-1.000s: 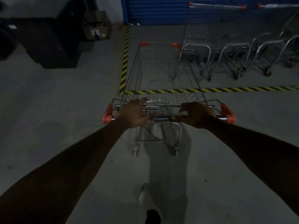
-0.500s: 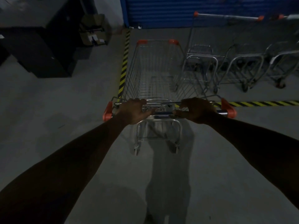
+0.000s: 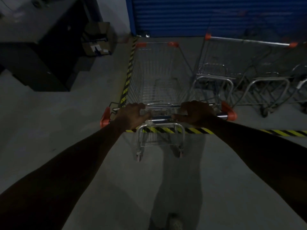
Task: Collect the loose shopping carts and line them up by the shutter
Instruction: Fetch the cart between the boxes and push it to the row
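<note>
A wire shopping cart (image 3: 156, 77) with orange corner caps stands in front of me, its basket inside the striped floor marking and its nose close to the blue shutter (image 3: 207, 15). My left hand (image 3: 132, 115) grips the left part of the cart's handle bar (image 3: 162, 117). My right hand (image 3: 196, 113) grips the right part of the same bar. A row of parked carts (image 3: 232, 70) stands side by side just right of my cart, along the shutter.
Yellow-black hazard tape (image 3: 282, 132) marks the floor across the front and up the left side (image 3: 127, 80) of the parking bay. A dark cabinet (image 3: 43, 63) and a cardboard box (image 3: 97, 39) stand at the left. Bare concrete floor lies around me.
The cart has rolled forward over the front hazard tape into the bay, closer to the shutter and alongside the parked carts. Both hands stayed on the handle.
</note>
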A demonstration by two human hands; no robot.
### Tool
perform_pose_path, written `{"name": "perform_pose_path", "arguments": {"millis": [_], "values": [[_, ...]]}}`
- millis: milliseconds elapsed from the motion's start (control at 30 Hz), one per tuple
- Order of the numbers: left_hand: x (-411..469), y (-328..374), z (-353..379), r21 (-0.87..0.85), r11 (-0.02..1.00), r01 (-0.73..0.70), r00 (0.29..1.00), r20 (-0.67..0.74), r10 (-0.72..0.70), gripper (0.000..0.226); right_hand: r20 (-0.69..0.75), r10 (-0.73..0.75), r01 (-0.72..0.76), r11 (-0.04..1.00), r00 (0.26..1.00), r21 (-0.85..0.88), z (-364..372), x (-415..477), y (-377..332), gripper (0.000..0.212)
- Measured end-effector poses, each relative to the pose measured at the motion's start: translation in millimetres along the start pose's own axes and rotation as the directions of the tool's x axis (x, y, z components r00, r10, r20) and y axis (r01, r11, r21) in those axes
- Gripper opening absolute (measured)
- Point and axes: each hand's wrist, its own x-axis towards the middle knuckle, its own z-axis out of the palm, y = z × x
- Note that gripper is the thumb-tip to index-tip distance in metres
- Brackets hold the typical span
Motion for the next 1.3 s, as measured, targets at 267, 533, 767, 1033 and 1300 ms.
{"name": "perform_pose_path", "arguments": {"millis": [267, 533, 767, 1033, 1300], "values": [[127, -10, -23, -0.001, 0.999, 0.033, 0.999, -0.009, -0.033, 0.076, -0.031, -0.086, 0.086, 0.996, 0.996, 0.002, -28, 130, 47, 0.103], [238, -28, -50, -0.060, 0.997, 0.040, 0.999, -0.011, -0.041, 0.082, -0.003, -0.109, 0.109, 0.994, 0.994, -0.006, -58, 237, 74, 0.102], [340, -50, -73, 0.005, 1.000, 0.011, 1.000, -0.018, -0.011, 0.073, -0.056, -0.064, 0.065, 0.998, 0.996, 0.012, -69, 341, 102, 0.109], [460, -77, -99, 0.012, 0.998, -0.062, 0.997, -0.050, 0.062, 0.069, -0.046, -0.084, 0.083, 0.996, 0.995, -0.019, -89, 456, 128, 0.112], [557, -81, -117, 0.016, 1.000, -0.017, 0.999, -0.037, 0.017, 0.065, -0.090, -0.038, 0.034, 0.999, 0.995, -0.041, -111, 541, 158, 0.114]]}}
